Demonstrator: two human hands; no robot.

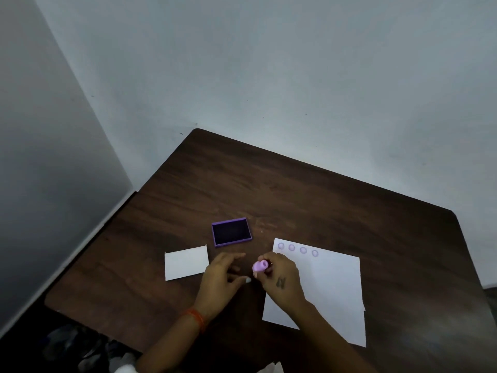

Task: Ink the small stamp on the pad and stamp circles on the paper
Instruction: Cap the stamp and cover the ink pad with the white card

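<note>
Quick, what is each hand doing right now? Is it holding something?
Left hand: open, fingers loosely curled, holding nothing.
Right hand: closed on the small purple stamp, lifted between the ink pad and the paper.

A single head-worn wide-angle view looks forward and steeply down from above the near edge of a dark wooden table, its far corner at about eleven o'clock where two pale walls meet, both forearms entering from six o'clock.
</note>
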